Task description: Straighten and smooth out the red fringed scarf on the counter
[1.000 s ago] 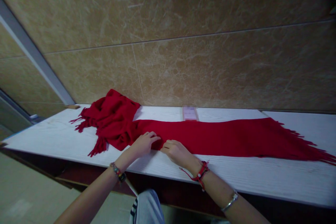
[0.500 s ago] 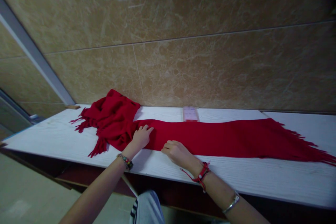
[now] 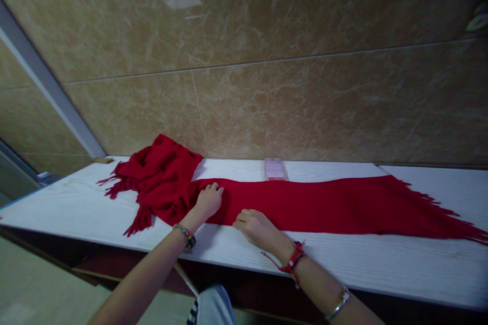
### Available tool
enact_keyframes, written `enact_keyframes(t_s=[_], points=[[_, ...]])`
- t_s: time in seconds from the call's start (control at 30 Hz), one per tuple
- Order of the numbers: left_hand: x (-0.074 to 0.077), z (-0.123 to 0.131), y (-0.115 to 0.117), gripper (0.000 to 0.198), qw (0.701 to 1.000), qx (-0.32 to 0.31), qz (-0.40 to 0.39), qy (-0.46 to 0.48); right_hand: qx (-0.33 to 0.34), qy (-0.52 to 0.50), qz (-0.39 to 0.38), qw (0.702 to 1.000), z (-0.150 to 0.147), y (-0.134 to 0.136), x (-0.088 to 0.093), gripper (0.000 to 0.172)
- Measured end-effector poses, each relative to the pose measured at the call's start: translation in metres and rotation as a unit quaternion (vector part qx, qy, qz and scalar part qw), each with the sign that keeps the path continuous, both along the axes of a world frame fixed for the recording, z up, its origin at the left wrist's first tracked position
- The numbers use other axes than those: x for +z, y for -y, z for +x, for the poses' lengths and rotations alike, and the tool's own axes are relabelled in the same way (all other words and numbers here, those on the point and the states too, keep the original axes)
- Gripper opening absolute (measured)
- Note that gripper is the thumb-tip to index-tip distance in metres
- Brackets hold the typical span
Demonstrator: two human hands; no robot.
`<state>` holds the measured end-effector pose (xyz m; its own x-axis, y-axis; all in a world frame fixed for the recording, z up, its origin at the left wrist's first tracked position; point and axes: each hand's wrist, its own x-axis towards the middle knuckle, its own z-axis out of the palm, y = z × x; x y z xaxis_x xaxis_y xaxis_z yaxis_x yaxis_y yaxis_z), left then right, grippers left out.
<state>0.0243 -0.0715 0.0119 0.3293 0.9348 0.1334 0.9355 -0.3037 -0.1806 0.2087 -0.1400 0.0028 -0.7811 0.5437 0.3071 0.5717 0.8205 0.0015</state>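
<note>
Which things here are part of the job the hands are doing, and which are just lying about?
Part of the job:
red scarf
left hand, on the scarf
right hand, at its near edge
white tabletop, under the scarf

Just lying about:
small pinkish thing behind the scarf, too blurred to name
small brown block, back left

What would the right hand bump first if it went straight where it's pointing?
Over the red scarf, the right hand would probably bump the left hand first, though depth is unclear.
</note>
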Motion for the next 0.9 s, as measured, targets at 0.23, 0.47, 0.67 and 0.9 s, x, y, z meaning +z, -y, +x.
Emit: enact_keyframes(t_s=[0.23,0.47,0.67,0.9], points=[[0.000,0.003,0.001,0.038,0.993,-0.116,-0.028,0.022,0.000,-0.006,-0.005,1.000,0.000,0.000,0.000,0.015],[0.001,0.003,-0.011,0.037,1.000,0.001,0.013,0.015,0.006,-0.006,-0.008,1.000,0.000,-0.001,0.000,0.016],[-0.009,-0.002,-0.017,0.039,0.993,-0.100,-0.043,0.035,0.007,-0.009,0.001,1.000,0.000,0.000,0.001,0.014],[-0.020,-0.005,-0.034,0.043,0.998,0.017,-0.019,0.064,-0.004,-0.028,-0.028,0.999,0.000,-0.002,0.002,0.016]])
